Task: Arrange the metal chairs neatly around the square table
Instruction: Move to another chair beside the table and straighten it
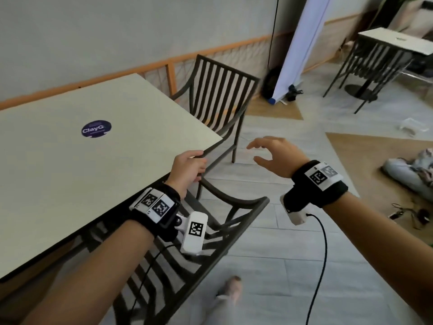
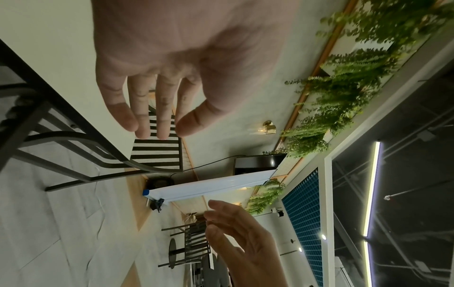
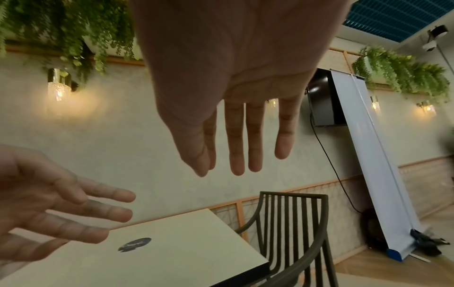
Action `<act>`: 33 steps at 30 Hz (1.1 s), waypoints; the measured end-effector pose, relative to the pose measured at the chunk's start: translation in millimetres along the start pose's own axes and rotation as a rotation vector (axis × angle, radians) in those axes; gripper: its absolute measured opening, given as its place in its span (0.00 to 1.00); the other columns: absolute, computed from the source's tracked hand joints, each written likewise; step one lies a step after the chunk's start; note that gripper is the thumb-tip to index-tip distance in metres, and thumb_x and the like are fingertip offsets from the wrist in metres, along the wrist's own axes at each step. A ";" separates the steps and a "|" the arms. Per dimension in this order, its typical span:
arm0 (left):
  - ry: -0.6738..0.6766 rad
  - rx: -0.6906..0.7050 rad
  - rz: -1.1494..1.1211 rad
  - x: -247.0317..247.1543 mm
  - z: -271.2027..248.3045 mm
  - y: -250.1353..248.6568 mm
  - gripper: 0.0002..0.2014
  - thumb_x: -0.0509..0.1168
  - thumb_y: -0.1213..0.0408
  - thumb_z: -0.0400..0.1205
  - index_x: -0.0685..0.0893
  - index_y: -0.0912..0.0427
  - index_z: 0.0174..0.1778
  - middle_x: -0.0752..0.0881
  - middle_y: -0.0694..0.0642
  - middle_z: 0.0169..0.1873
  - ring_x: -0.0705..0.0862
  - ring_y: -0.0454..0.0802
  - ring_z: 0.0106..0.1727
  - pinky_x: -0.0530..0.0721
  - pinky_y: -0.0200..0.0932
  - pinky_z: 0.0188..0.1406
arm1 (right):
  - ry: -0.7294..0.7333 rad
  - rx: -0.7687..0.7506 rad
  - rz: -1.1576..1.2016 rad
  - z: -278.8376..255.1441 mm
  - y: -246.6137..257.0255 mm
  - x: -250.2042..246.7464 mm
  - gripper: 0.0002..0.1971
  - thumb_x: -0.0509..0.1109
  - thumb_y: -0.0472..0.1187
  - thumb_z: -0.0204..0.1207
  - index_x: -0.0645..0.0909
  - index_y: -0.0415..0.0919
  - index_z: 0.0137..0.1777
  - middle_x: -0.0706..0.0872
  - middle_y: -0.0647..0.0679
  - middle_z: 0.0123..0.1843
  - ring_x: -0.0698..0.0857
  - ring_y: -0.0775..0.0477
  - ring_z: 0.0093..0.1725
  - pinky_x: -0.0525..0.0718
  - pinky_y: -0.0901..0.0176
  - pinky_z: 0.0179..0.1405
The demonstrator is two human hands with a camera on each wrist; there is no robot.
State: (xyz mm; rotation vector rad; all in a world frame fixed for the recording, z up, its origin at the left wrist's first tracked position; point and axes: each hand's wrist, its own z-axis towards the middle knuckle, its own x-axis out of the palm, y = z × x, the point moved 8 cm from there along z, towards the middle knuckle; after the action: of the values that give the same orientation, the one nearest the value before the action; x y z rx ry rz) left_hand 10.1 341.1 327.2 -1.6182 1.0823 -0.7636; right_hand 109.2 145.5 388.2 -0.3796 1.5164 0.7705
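Observation:
The cream square table [image 1: 70,160] with a round blue sticker fills the left of the head view. One dark metal chair [image 1: 222,90] with a slatted back stands at its far right side. A second metal chair [image 1: 246,207] sits at the near side, its seat partly under the tabletop. My left hand [image 1: 194,163] hovers at the table's near corner beside the far chair's armrest; in the left wrist view its fingers [image 2: 157,116] are relaxed and hold nothing. My right hand [image 1: 255,152] floats open above the floor, right of that corner, fingers [image 3: 236,145] straight.
A second table with chairs [image 1: 393,43] stands at the back right. A white rolled banner [image 1: 302,43] leans on the wall. Bags [image 1: 410,170] and cables [image 1: 407,212] lie on the floor at right. My foot [image 1: 230,287] is behind the near chair.

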 end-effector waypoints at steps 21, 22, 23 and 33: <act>-0.232 -0.266 0.237 146.1 322.5 33.3 0.21 0.64 0.71 0.74 0.80 0.61 0.65 0.84 0.62 0.60 0.82 0.63 0.64 0.79 0.51 0.64 | 0.350 -0.251 -0.165 325.7 -229.8 85.8 0.17 0.67 0.44 0.77 0.77 0.48 0.65 0.84 0.42 0.62 0.83 0.38 0.58 0.82 0.47 0.54; -0.259 -0.277 0.250 147.7 336.3 40.9 0.20 0.65 0.70 0.75 0.80 0.62 0.65 0.84 0.60 0.60 0.81 0.62 0.64 0.78 0.49 0.65 | 0.358 -0.289 -0.168 342.7 -233.8 98.4 0.17 0.68 0.44 0.76 0.77 0.47 0.66 0.84 0.42 0.62 0.83 0.39 0.59 0.82 0.47 0.54; -0.282 -0.291 0.262 150.1 350.4 48.1 0.19 0.65 0.69 0.76 0.80 0.62 0.64 0.84 0.61 0.61 0.81 0.61 0.65 0.78 0.48 0.66 | 0.368 -0.316 -0.168 360.3 -238.9 111.2 0.18 0.68 0.44 0.76 0.76 0.47 0.66 0.84 0.43 0.63 0.83 0.39 0.59 0.81 0.48 0.55; -0.408 -0.445 0.252 197.6 509.7 110.1 0.28 0.59 0.73 0.79 0.67 0.60 0.78 0.76 0.62 0.74 0.74 0.62 0.73 0.71 0.49 0.73 | 0.494 -0.397 -0.143 509.9 -327.6 233.5 0.22 0.63 0.53 0.79 0.71 0.46 0.71 0.78 0.41 0.68 0.78 0.36 0.65 0.78 0.41 0.61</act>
State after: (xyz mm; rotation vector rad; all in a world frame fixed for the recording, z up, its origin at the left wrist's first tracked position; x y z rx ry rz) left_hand 502.4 347.4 65.3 -1.8522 1.1720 -0.0126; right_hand 677.3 300.1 113.9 -1.0245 1.7629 0.9064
